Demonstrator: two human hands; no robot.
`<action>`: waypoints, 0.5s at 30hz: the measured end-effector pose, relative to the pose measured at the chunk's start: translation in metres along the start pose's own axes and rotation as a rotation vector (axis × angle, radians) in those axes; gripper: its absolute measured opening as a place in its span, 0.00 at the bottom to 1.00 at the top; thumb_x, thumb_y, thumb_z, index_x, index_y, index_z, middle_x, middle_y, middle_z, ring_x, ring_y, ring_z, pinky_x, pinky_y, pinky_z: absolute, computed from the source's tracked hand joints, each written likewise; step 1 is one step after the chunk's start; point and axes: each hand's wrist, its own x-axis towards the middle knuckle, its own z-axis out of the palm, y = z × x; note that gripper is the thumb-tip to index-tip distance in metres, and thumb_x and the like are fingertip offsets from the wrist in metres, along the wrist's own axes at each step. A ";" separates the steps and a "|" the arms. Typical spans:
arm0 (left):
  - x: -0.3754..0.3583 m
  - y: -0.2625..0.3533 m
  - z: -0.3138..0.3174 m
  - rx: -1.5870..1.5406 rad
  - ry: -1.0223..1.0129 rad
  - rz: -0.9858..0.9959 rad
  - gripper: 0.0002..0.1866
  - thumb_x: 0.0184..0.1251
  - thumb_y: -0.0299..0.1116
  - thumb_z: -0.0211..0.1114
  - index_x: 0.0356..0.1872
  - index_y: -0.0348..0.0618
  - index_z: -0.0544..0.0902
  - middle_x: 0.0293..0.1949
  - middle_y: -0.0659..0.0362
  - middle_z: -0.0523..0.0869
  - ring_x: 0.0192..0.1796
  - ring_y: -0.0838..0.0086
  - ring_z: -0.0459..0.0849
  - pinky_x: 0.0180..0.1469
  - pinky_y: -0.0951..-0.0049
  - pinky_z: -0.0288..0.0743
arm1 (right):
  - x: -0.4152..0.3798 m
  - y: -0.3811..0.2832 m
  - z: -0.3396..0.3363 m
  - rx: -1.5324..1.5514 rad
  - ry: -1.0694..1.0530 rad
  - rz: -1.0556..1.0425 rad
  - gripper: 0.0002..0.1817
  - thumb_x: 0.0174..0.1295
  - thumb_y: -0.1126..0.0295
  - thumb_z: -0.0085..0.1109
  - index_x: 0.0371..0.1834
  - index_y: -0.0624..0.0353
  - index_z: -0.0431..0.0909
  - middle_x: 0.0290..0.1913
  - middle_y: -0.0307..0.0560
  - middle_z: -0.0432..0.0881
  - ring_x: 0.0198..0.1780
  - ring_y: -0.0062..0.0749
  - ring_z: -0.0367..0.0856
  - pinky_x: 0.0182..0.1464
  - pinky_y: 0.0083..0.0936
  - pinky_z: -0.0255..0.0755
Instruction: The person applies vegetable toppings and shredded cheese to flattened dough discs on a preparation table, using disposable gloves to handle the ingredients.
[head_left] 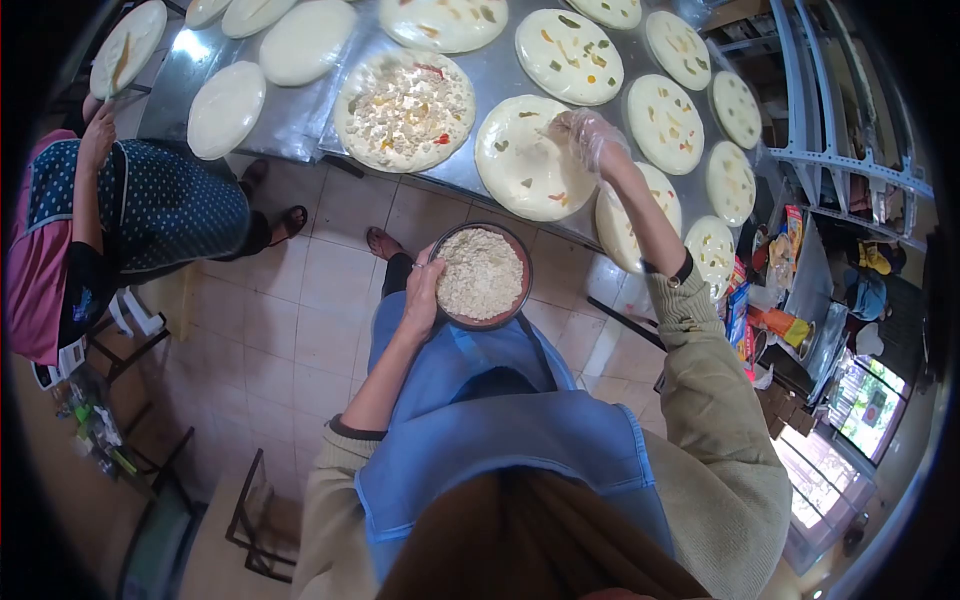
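We see the bowl (527, 262) of pale crumbs (482, 276) at the near side of the bench (300, 122), our left hand (424, 295) clasping its left rim. It is probably light and stiff, its loose load easily spilled, so the rim is where to grip, held level. Our gloved right hand (590, 138) is over the right part of a round (520, 172) that looks soft and easily dented; whether it pinches anything, we cannot tell. Left of that lies a chunk-topped round (404, 112).
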 end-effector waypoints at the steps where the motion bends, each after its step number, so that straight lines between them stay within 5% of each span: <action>1: 0.000 -0.001 -0.001 -0.009 0.004 -0.008 0.24 0.66 0.38 0.46 0.58 0.32 0.68 0.52 0.53 0.74 0.54 0.73 0.71 0.59 0.76 0.61 | 0.005 0.000 -0.004 0.042 -0.042 0.034 0.11 0.55 0.73 0.53 0.41 0.59 0.79 0.40 0.54 0.80 0.41 0.45 0.79 0.45 0.32 0.72; 4: 0.002 -0.004 -0.005 -0.010 0.001 -0.013 0.24 0.66 0.38 0.46 0.58 0.32 0.68 0.52 0.54 0.74 0.54 0.74 0.71 0.59 0.76 0.61 | 0.016 -0.003 -0.008 0.042 0.023 0.076 0.10 0.55 0.69 0.55 0.39 0.58 0.81 0.38 0.56 0.81 0.43 0.46 0.80 0.45 0.36 0.72; 10: 0.003 0.000 -0.006 -0.044 0.006 -0.015 0.24 0.66 0.38 0.46 0.58 0.33 0.67 0.52 0.54 0.75 0.54 0.74 0.71 0.58 0.76 0.61 | 0.029 -0.010 0.015 -0.070 0.143 -0.166 0.10 0.57 0.71 0.52 0.40 0.59 0.79 0.37 0.54 0.81 0.40 0.47 0.79 0.45 0.35 0.73; 15: 0.002 0.007 -0.008 -0.015 0.016 -0.015 0.23 0.67 0.38 0.46 0.58 0.33 0.68 0.51 0.54 0.75 0.53 0.74 0.71 0.58 0.76 0.61 | 0.024 -0.020 0.034 0.154 0.069 -0.139 0.11 0.58 0.71 0.48 0.40 0.63 0.78 0.37 0.59 0.80 0.39 0.51 0.79 0.43 0.39 0.72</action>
